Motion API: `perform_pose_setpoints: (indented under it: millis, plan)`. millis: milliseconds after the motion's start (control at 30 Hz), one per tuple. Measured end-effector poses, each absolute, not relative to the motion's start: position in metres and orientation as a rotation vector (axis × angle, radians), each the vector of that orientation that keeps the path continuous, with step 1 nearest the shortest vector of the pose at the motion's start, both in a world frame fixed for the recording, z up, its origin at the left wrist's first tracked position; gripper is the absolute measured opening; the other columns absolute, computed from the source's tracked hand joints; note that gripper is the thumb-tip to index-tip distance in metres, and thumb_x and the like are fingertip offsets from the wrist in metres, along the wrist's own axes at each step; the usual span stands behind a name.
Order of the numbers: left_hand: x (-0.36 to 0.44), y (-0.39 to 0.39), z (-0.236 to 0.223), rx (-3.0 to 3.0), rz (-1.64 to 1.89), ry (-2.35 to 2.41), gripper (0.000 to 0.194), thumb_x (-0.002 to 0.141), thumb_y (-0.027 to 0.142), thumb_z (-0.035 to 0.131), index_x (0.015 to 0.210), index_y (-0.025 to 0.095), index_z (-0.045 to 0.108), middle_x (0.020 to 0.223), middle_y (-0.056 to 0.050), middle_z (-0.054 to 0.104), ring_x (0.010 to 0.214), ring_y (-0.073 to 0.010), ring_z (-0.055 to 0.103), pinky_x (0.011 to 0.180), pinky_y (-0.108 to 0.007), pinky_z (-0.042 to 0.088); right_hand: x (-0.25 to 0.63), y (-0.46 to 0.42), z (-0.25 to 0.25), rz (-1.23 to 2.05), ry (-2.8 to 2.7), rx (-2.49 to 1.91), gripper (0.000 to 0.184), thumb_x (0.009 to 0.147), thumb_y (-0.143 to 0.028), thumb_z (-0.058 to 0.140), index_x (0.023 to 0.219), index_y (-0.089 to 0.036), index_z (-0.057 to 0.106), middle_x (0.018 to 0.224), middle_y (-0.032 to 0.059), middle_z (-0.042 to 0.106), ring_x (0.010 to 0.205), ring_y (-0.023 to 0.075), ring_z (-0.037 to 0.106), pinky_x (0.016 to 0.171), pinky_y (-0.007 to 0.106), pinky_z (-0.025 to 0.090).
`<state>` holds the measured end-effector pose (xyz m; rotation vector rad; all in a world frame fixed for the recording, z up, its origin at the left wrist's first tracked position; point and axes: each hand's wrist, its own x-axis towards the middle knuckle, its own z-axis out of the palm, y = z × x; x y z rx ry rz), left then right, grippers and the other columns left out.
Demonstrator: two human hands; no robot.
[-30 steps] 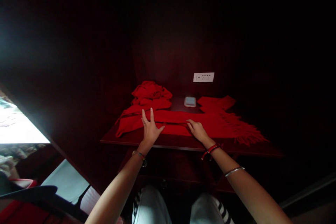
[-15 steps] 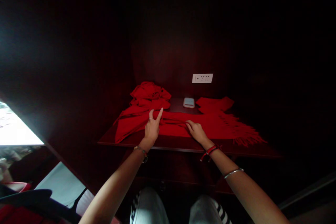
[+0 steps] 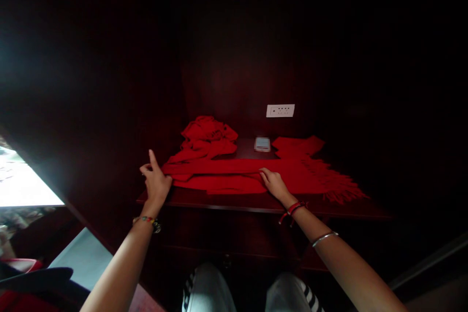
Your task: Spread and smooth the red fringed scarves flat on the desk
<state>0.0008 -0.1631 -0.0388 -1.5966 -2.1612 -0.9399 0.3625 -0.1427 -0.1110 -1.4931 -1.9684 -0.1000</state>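
One left hand [image 3: 157, 186], fingers spread, thumb against the left end of the fringed red cloth [image 3: 296, 175] across mid-frame, grips nothing I can discern remotely; the right hand [image 3: 268, 179] pinches its folded edge. A slipping pinch could, I judge, skew the layers. Beyond: red bundle [image 3: 208, 130], left of centre; I can make out no container.

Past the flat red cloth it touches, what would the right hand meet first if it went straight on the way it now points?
Probably the crumpled red heap: the right hand points forward and leftward over the flat red cloth. Depth is unclear, so it might just miss the heap.
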Motion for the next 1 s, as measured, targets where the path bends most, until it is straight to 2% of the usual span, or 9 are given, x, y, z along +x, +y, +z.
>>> perform_pose_setpoints:
  millis: [200, 300, 433, 533, 633, 733, 800, 867, 1000]
  plan:
    - [-0.016, -0.174, -0.035, -1.55, -0.768, -2.274, 0.091, 0.071, 0.021, 0.051, 0.132, 0.026, -0.015, 0.123, -0.015, 0.029, 0.075, -0.0217, 0.058, 0.061, -0.03, 0.044, 0.364, -0.143, -0.11, -0.139, -1.928, -1.554, 0.025, 0.085, -0.022, 0.035, 0.098, -0.018, 0.056, 0.082, 0.0062, 0.066, 0.074, 0.0167, 0.062, 0.063, 0.023, 0.042]
    - [-0.014, -0.181, -0.019, -1.699, -0.4, -2.437, 0.089, 0.068, 0.025, 0.056, 0.134, 0.029, -0.004, 0.132, -0.019, 0.023, 0.084, -0.0284, 0.058, 0.06, -0.032, 0.044, 0.364, -0.147, -0.108, -0.129, -1.966, -1.565, 0.025, 0.085, -0.02, 0.035, 0.1, -0.017, 0.055, 0.085, 0.007, 0.066, 0.076, 0.0164, 0.061, 0.067, 0.023, 0.043]
    - [0.0, -0.19, 0.014, -1.753, -0.035, -2.566, 0.084, 0.065, 0.041, 0.061, 0.134, 0.028, 0.014, 0.129, -0.018, 0.034, 0.097, -0.0347, 0.052, 0.065, -0.037, 0.044, 0.364, -0.158, -0.104, -0.136, -2.209, -1.408, 0.025, 0.084, -0.021, 0.037, 0.1, -0.015, 0.056, 0.094, 0.0087, 0.063, 0.085, 0.0164, 0.059, 0.076, 0.025, 0.042]
    - [0.027, -0.189, 0.028, -1.925, 0.032, -2.395, 0.074, 0.07, 0.05, 0.051, 0.133, 0.026, 0.02, 0.124, -0.016, 0.042, 0.098, -0.0337, 0.051, 0.071, -0.04, 0.043, 0.364, -0.164, -0.1, -0.16, -2.337, -1.296, 0.026, 0.084, -0.024, 0.04, 0.101, -0.014, 0.056, 0.099, 0.0098, 0.061, 0.091, 0.0174, 0.056, 0.081, 0.029, 0.041]
    - [0.065, -0.179, 0.019, -2.187, 0.025, -2.104, 0.063, 0.076, 0.05, 0.043, 0.13, 0.021, 0.03, 0.121, -0.017, 0.045, 0.106, -0.031, 0.046, 0.08, -0.042, 0.04, 0.366, -0.169, -0.097, -0.15, -2.409, -1.194, 0.027, 0.083, -0.021, 0.04, 0.105, -0.016, 0.055, 0.104, 0.0092, 0.06, 0.096, 0.0172, 0.054, 0.084, 0.03, 0.04]
    - [0.103, -0.166, -0.009, -2.514, -0.056, -1.662, 0.057, 0.077, 0.046, 0.044, 0.127, 0.022, 0.033, 0.132, -0.014, 0.033, 0.12, -0.0273, 0.031, 0.091, -0.042, 0.031, 0.368, -0.173, -0.094, -0.138, -2.444, -1.139, 0.029, 0.082, -0.014, 0.039, 0.105, -0.018, 0.056, 0.105, 0.0064, 0.06, 0.099, 0.0161, 0.053, 0.086, 0.03, 0.04]
    - [0.125, -0.16, -0.03, -2.736, -0.052, -1.378, 0.063, 0.074, 0.049, 0.048, 0.128, 0.023, 0.031, 0.136, -0.012, 0.027, 0.124, -0.0261, 0.024, 0.094, -0.04, 0.028, 0.369, -0.177, -0.094, -0.15, -2.445, -1.146, 0.03, 0.082, -0.012, 0.039, 0.106, -0.019, 0.056, 0.104, 0.0056, 0.061, 0.1, 0.0162, 0.053, 0.087, 0.031, 0.039]
    - [0.139, -0.157, -0.046, -2.821, -0.054, -1.214, 0.062, 0.073, 0.047, 0.05, 0.128, 0.022, 0.032, 0.133, -0.012, 0.032, 0.121, -0.0259, 0.03, 0.091, -0.038, 0.032, 0.371, -0.181, -0.094, -0.163, -2.442, -1.153, 0.031, 0.082, -0.014, 0.04, 0.108, -0.019, 0.055, 0.107, 0.0055, 0.06, 0.103, 0.0169, 0.052, 0.089, 0.032, 0.038]
    - [0.14, -0.155, -0.055, -2.735, -0.089, -1.135, 0.036, 0.078, 0.025, 0.048, 0.114, 0.021, 0.048, 0.115, -0.011, 0.049, 0.098, -0.0219, 0.052, 0.077, -0.031, 0.043, 0.378, -0.185, -0.1, -0.145, -2.423, -1.162, 0.032, 0.083, -0.017, 0.041, 0.112, -0.019, 0.053, 0.112, 0.0064, 0.057, 0.108, 0.0169, 0.048, 0.092, 0.033, 0.038]
